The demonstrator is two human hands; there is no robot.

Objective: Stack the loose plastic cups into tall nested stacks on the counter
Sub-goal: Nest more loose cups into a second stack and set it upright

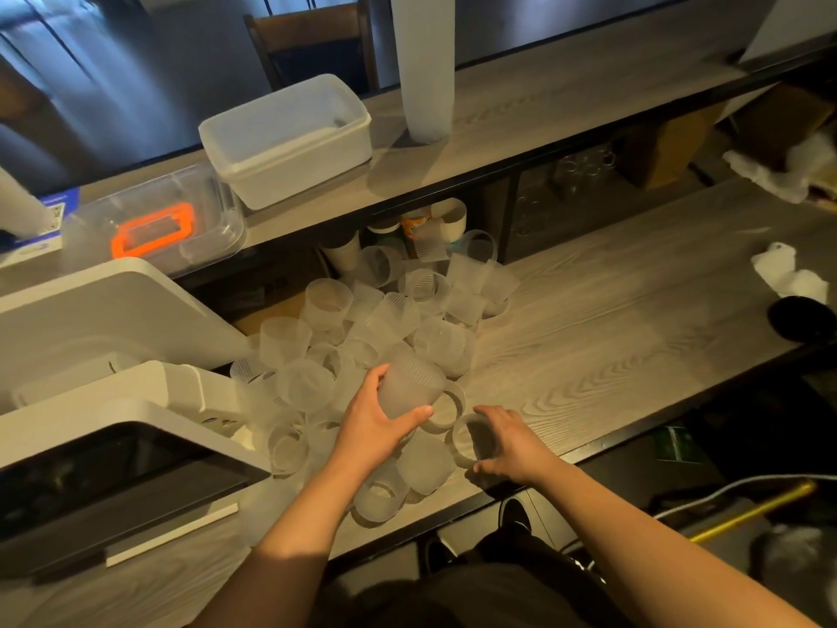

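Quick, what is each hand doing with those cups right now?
Left hand: closed around a frosted translucent plastic cup, lifted off the pile.
Right hand: curled around another frosted plastic cup lying on its side on the counter.

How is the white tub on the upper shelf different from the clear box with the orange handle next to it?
The white tub is opaque, while the clear box is see-through. The tub stands open with no lid, and looks nearly empty; the box is closed by a lid carrying an orange handle. The tub sits further right on the shelf, its corner overlapping the box in this view. Both are rectangular plastic containers with rounded corners.
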